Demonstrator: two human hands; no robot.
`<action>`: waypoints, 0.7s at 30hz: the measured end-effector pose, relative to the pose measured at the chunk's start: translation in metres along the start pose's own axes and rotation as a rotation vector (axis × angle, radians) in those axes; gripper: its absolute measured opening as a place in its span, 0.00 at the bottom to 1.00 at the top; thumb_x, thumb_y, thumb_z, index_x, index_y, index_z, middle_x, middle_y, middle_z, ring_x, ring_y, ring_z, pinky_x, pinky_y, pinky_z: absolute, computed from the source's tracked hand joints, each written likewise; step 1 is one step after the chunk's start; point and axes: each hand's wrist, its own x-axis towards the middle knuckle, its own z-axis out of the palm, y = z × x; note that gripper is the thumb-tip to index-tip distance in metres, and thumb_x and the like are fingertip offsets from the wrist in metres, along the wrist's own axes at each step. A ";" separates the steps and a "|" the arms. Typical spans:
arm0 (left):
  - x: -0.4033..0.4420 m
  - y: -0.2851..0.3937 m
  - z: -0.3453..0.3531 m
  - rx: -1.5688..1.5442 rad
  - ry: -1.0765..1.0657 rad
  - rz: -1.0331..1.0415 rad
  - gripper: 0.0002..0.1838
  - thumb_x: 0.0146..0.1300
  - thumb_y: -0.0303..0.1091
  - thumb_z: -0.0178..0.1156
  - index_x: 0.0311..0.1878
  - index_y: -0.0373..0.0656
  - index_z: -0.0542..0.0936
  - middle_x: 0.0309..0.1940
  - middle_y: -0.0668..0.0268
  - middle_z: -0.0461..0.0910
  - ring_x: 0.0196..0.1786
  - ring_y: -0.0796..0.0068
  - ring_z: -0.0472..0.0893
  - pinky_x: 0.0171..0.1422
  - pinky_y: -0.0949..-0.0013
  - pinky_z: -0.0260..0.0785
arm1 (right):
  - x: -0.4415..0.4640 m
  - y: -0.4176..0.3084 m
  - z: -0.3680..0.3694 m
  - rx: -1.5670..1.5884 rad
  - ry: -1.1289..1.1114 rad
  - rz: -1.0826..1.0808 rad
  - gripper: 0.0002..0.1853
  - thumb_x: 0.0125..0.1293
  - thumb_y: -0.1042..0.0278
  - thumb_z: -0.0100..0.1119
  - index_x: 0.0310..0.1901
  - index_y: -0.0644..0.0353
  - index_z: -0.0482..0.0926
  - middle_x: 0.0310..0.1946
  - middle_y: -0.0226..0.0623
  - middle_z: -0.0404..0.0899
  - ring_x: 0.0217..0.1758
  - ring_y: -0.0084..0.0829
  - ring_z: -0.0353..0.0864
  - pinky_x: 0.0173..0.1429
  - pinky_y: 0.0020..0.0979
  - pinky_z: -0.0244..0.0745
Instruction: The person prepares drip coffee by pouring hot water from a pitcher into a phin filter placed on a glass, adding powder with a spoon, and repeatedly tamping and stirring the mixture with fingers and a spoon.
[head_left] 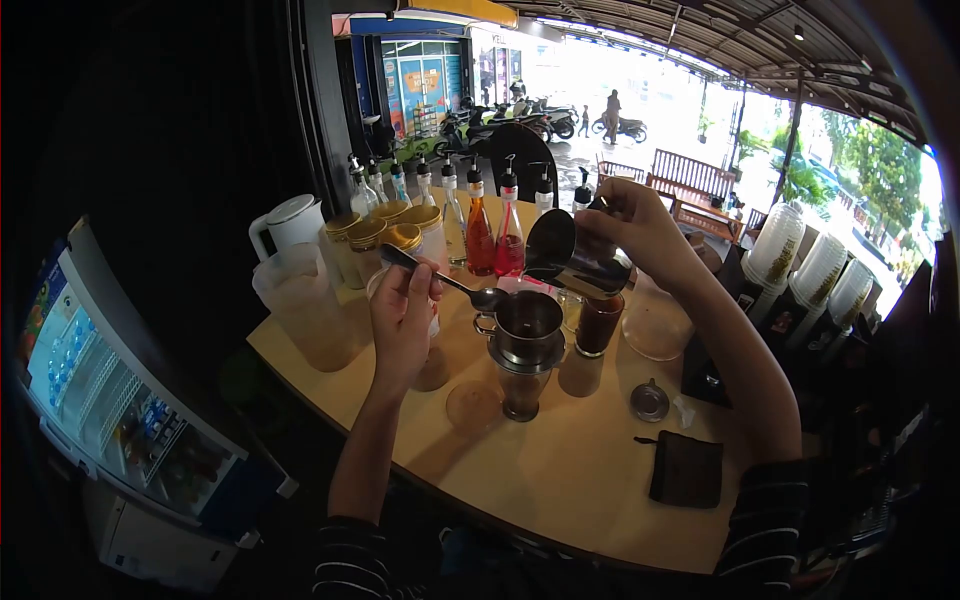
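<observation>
My left hand (402, 318) grips the dark handle of a spoon (488, 300), whose bowl hangs at the upper left rim of a metal drip coffee filter (530, 330). The filter has a small side handle and sits on a glass (522, 395) on the table. My right hand (635, 228) is closed around a metal pitcher (590, 272), tilted with its dark mouth toward the spoon and filter. Whether anything flows from it, I cannot tell. A tall glass of dark drink (599, 326) stands just below the pitcher.
On the wooden table (480, 455) are a metal filter lid (650, 401), a black pouch (687, 468), a clear plastic jug (308, 305), a white kettle (292, 222), gold-lidded jars (368, 236) and pump bottles (480, 235). Stacked cups (778, 245) stand right; a fridge (130, 390) is left.
</observation>
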 end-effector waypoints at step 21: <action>-0.002 0.002 0.012 0.065 -0.037 0.002 0.10 0.73 0.35 0.51 0.43 0.38 0.76 0.30 0.73 0.72 0.35 0.86 0.70 0.43 0.78 0.64 | -0.030 0.017 -0.026 0.048 0.107 0.027 0.09 0.62 0.70 0.64 0.30 0.64 0.74 0.24 0.28 0.75 0.23 0.13 0.71 0.25 0.19 0.65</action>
